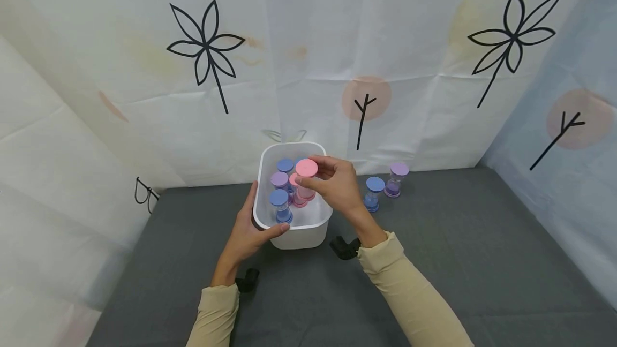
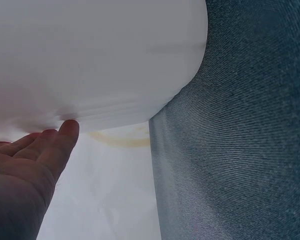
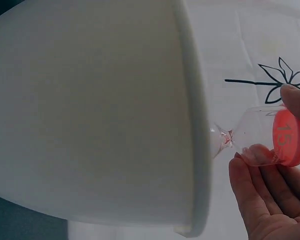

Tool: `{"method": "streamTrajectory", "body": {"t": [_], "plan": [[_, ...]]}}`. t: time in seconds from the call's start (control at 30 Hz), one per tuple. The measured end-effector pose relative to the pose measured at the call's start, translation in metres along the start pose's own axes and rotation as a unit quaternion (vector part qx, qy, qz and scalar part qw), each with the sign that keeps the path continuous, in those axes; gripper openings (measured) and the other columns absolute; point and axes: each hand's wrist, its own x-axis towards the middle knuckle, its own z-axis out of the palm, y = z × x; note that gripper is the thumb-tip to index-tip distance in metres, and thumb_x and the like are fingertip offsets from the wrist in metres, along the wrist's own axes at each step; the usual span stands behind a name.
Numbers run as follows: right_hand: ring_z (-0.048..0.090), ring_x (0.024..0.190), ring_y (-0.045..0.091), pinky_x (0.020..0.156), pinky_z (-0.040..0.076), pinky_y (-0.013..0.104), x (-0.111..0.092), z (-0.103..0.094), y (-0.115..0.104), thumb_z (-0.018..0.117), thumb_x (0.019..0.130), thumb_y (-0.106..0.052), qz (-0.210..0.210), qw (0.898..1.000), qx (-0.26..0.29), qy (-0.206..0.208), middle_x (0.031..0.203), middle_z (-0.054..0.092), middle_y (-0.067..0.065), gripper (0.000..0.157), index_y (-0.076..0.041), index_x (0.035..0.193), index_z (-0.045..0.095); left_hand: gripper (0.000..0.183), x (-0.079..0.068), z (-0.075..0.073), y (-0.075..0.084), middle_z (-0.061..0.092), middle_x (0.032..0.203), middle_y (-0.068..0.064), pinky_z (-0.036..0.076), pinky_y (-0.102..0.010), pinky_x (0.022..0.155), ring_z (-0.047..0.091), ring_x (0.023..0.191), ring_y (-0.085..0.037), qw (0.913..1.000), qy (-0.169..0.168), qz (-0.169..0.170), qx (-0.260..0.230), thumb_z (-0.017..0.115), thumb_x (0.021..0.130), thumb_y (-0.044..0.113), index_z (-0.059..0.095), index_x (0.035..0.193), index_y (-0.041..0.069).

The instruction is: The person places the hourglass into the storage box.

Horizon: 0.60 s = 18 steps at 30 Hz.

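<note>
1. One pink sand timer (image 1: 306, 167), its cap marked 15 in the right wrist view, was held upright at the white container (image 1: 300, 238); its neck stood near rim level, its lower part hidden by the wall in that view. Whether its base touched the floor could not be told.
2. The right hand (image 1: 339, 183) pinched this timer between thumb and fingers.
3. The left hand (image 1: 246, 237) lay spread against the container, straight fingers touching the outer side wall, thumb at the front rim. The two hands were apart.
4. Inside the container stood a front blue timer (image 1: 279, 197), a purple timer (image 1: 279, 179) just behind it, a rear blue timer (image 1: 285, 165) and a second pink timer (image 1: 293, 179), partly covered by the held one.
5. To the container's right, an outer blue timer (image 1: 375, 185) and an outer purple timer (image 1: 399, 170) stood upright, side by side, on the dark grey table (image 1: 443, 261).
</note>
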Motion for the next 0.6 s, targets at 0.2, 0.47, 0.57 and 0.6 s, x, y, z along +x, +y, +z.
{"method": "streamTrajectory", "body": {"t": [0.2, 0.47, 0.57, 0.6], "plan": [[0.072, 0.1, 0.03, 0.09, 0.057, 0.037, 0.007, 0.008, 0.013, 0.087, 0.079, -0.008, 0.041, 0.998, -0.036, -0.025, 0.11, 0.073, 0.019, 0.046, 0.007, 0.119, 0.07, 0.115, 0.0, 0.0, 0.001, 0.037, 0.157, -0.02, 0.04, -0.066, 0.103, 0.048, 0.134, -0.037, 1.0, 0.006, -0.002, 0.008, 0.087, 0.078, 0.005, 0.012, 0.164, 0.016], [0.073, 0.097, 0.026, 0.086, 0.058, 0.037, 0.016, 0.016, 0.022, 0.088, 0.077, -0.008, 0.087, 0.991, -0.09, -0.056, 0.106, 0.075, 0.014, 0.044, 0.004, 0.117, 0.072, 0.115, 0.0, 0.0, 0.001, 0.034, 0.159, -0.019, 0.039, -0.066, 0.104, 0.047, 0.135, -0.036, 0.9999, 0.007, -0.004, 0.012, 0.087, 0.079, 0.007, 0.01, 0.164, 0.016], [0.072, 0.094, 0.025, 0.084, 0.058, 0.036, 0.019, 0.019, 0.023, 0.088, 0.077, -0.007, 0.085, 0.987, -0.116, -0.069, 0.104, 0.075, 0.014, 0.044, 0.004, 0.116, 0.073, 0.115, -0.001, 0.0, 0.002, 0.034, 0.159, -0.018, 0.04, -0.065, 0.104, 0.047, 0.135, -0.036, 0.9999, 0.006, -0.007, 0.014, 0.086, 0.08, 0.007, 0.01, 0.164, 0.016], [0.072, 0.093, 0.024, 0.084, 0.058, 0.036, 0.02, 0.019, 0.023, 0.088, 0.077, -0.007, 0.086, 0.986, -0.126, -0.074, 0.103, 0.075, 0.013, 0.043, 0.004, 0.116, 0.073, 0.115, -0.001, 0.0, 0.002, 0.034, 0.16, -0.018, 0.04, -0.065, 0.103, 0.047, 0.135, -0.036, 0.9999, 0.006, -0.008, 0.013, 0.087, 0.08, 0.007, 0.01, 0.165, 0.016]]}}
